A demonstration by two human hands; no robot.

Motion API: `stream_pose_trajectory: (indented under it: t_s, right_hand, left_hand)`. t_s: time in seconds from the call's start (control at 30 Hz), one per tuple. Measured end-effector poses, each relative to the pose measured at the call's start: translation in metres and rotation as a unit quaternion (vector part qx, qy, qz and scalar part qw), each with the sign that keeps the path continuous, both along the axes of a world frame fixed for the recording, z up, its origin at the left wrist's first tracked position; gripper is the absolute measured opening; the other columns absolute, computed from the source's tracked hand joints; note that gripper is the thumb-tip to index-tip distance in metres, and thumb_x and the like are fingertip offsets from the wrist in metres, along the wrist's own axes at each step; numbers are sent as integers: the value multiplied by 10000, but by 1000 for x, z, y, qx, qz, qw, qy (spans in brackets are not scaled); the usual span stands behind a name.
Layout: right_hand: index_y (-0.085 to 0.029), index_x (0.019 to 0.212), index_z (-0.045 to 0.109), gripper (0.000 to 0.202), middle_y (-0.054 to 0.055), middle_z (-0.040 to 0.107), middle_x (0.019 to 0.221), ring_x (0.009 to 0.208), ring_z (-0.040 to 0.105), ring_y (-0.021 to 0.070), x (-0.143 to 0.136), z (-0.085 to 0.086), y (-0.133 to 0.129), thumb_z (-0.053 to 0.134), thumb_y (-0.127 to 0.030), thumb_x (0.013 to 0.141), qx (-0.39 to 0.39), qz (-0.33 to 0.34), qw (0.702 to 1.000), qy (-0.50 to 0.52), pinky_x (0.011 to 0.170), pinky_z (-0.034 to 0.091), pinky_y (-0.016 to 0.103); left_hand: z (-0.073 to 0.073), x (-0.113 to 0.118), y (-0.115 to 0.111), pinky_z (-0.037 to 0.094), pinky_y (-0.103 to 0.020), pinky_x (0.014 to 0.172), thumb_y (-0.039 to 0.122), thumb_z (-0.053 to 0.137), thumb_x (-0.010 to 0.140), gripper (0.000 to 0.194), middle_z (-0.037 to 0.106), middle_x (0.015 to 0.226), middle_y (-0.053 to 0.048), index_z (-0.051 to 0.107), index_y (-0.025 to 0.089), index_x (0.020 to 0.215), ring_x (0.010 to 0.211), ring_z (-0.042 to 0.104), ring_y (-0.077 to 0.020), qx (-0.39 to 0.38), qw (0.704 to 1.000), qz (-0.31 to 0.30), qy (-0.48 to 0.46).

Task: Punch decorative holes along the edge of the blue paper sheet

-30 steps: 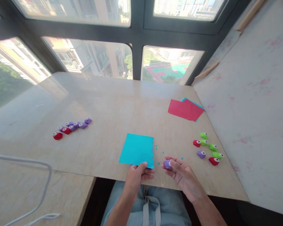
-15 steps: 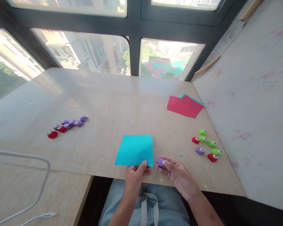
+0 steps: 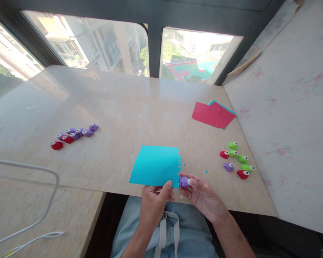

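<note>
A sheet of blue paper (image 3: 156,165) is pinched at its lower right corner by my left hand (image 3: 156,204), thumb on top and fingers beneath. Small punched holes run down the paper's right edge. My right hand (image 3: 204,197) grips a purple craft punch (image 3: 184,182) between thumb and fingers, its mouth at the paper's right edge near the bottom corner. Whether the edge sits inside the punch's slot I cannot tell. Tiny blue paper bits (image 3: 206,171) lie on the table beyond my right hand.
On the right stand several green, red and purple punches (image 3: 243,174). More purple and red punches (image 3: 56,144) are grouped at the left. Red paper sheets (image 3: 207,114) lie toward the window, by the papered wall (image 3: 293,136). A white cable (image 3: 52,200) loops at the lower left.
The purple punch has come against the blue paper's right edge, where a gap showed before. The paper has shifted slightly right. The camera view has tilted down a little.
</note>
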State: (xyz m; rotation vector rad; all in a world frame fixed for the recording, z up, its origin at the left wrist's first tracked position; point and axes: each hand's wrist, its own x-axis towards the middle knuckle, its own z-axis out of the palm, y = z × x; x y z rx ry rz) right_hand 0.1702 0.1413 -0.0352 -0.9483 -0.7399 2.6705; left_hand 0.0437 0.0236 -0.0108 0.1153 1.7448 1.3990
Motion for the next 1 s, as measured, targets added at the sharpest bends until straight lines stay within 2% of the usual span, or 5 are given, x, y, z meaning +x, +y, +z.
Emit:
stream_pose_trajectory:
  t_s: [0.2, 0.33, 0.57, 1.0]
  right_hand:
    - [-165, 1051, 740, 407, 101, 701, 1069, 898, 654, 146, -1, -2, 1, 871, -344, 709, 45, -17, 999, -20, 813, 533, 231]
    - [-165, 1044, 740, 415, 110, 701, 1076, 926, 655, 170, -1, -2, 0, 877, -350, 698, 67, -20, 997, -23, 824, 534, 261]
    - [-173, 1025, 744, 395, 94, 712, 1037, 899, 661, 163, 0, -8, 0, 884, -329, 690, 74, -25, 996, -32, 810, 545, 258]
    - [-175, 1034, 744, 388, 87, 714, 1029, 875, 662, 148, 3, -14, 1, 874, -336, 706, 61, -26, 997, -37, 786, 540, 237]
  left_hand:
    - [1, 3, 1, 527, -281, 556, 491, 726, 696, 410, 665, 644, -115, 686, 83, 687, 533, 641, -218, -26, 999, -18, -6]
    - [-6, 3, 2, 534, -289, 577, 532, 729, 675, 460, 661, 628, -127, 687, 74, 666, 544, 639, -218, -25, 999, -15, -23]
    - [-22, 2, 2, 532, -277, 588, 576, 742, 632, 497, 667, 630, -133, 670, 84, 616, 561, 624, -194, -9, 999, -16, -47]
    - [-28, 4, 3, 521, -263, 574, 578, 758, 622, 510, 664, 630, -122, 700, 72, 664, 560, 600, -172, -1, 999, -18, -50]
